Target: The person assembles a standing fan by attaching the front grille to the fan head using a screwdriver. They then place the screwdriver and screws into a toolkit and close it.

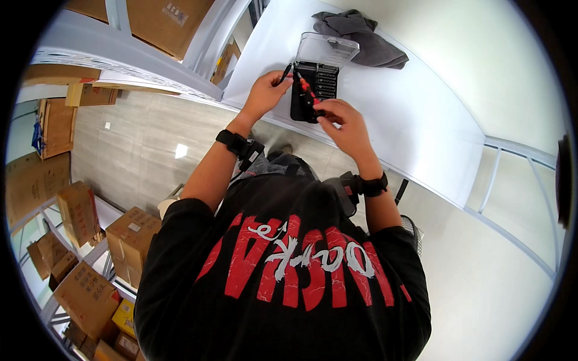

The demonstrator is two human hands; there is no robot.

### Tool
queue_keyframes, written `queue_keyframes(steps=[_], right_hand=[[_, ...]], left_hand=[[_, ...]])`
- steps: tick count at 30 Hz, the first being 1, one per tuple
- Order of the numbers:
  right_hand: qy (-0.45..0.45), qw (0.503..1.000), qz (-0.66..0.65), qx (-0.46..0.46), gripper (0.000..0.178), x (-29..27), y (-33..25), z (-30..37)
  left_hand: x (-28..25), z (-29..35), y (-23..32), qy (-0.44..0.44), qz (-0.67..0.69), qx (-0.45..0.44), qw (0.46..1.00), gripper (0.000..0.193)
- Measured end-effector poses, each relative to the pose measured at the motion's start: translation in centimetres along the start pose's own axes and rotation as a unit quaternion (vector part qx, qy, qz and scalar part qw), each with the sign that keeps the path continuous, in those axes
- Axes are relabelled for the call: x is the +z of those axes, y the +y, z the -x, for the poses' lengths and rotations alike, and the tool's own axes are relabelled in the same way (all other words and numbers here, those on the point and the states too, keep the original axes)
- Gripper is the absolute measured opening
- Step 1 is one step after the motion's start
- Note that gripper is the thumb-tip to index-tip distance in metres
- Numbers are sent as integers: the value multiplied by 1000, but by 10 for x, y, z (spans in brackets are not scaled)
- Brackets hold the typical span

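An open black tool case (297, 112) lies on the white table, its clear lid (328, 48) tipped back on the far side. Rows of small bits (327, 81) fill the right part of the case. Over it, my right hand (346, 123) has its fingers closed on the near end of a red and black screwdriver (307, 89), whose tip points away and to the left. At the case's far left corner, my left hand (267, 94) pinches a slim black piece (286, 73) close to that tip. Whether the two touch is too small to tell.
A dark grey cloth (367, 39) lies crumpled behind the case on the table (421, 126). Metal shelving (126, 54) with cardboard boxes stands close at the left. More boxes (129, 240) are at the lower left. A metal frame (521, 153) is at the right.
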State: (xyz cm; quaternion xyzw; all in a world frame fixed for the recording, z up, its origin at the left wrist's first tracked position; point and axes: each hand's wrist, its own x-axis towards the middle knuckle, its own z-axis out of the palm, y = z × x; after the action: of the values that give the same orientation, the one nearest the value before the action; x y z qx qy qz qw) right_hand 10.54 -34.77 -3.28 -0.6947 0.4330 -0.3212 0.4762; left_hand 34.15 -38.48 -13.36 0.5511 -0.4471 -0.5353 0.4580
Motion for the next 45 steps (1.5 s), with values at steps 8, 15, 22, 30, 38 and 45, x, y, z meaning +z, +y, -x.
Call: queue_keyframes(steps=[8, 15, 22, 30, 38, 45], right_hand=[[63, 991, -112, 33, 25, -30, 12, 10], [29, 996, -86, 9, 27, -25, -2, 15], [69, 992, -108, 4, 28, -32, -6, 21], [112, 991, -65, -31, 34, -75, -6, 47], [147, 989, 25, -1, 28, -72, 27, 46], [158, 972, 173, -7, 23, -68, 56, 47]], left_hand=[[1, 4, 11, 19, -18, -32, 999, 24], [-9, 2, 8, 85, -271, 87, 955, 27], [-12, -4, 18, 76, -346, 55, 934, 37], [-13, -11, 22, 78, -353, 73, 930, 43], [-19, -21, 36, 105, -335, 133, 927, 40], [-11, -27, 58, 68, -407, 116, 903, 44]])
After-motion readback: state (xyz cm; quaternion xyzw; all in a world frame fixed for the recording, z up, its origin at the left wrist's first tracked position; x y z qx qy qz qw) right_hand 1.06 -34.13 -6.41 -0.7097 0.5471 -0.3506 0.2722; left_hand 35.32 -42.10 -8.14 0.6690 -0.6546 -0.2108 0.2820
